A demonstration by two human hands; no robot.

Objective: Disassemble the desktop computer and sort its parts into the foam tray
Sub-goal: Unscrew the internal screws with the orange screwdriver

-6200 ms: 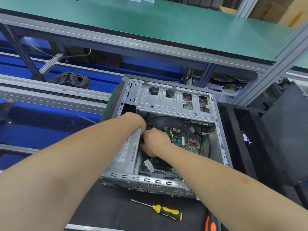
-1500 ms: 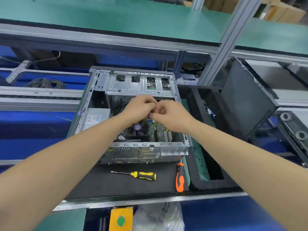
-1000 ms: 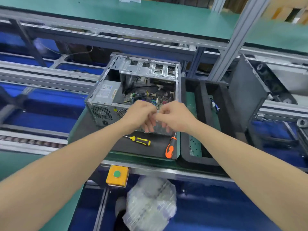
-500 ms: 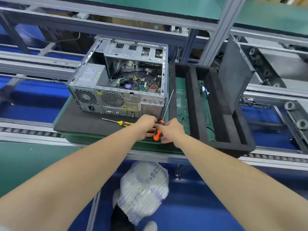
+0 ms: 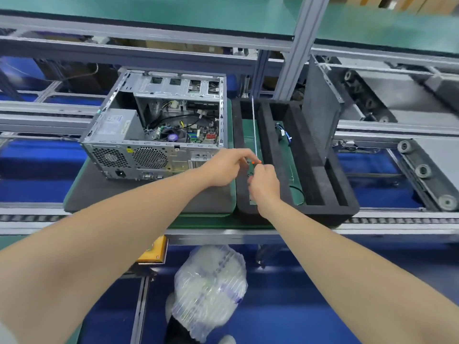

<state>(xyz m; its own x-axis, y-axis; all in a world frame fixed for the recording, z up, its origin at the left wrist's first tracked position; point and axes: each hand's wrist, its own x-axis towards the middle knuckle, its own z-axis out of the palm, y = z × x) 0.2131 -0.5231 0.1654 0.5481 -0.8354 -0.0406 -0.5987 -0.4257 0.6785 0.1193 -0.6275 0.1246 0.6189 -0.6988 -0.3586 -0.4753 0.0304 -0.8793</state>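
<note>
The right hand [image 5: 265, 186] had its fingers clenched round the orange handle of a screwdriver [image 5: 254, 127], whose long shaft pointed away over the left compartment of the black foam tray [image 5: 330, 212]. The left hand [image 5: 227, 167] pinched the handle's upper end with fingertips bunched. The desktop computer [image 5: 159, 157] stood open-sided on a dark mat [image 5: 111, 192] on the bench [image 5: 213, 223], just left of the tray and the hands.

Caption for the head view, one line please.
Left hand and right hand hold a screwdriver over the foam tray, beside the open computer.
</note>
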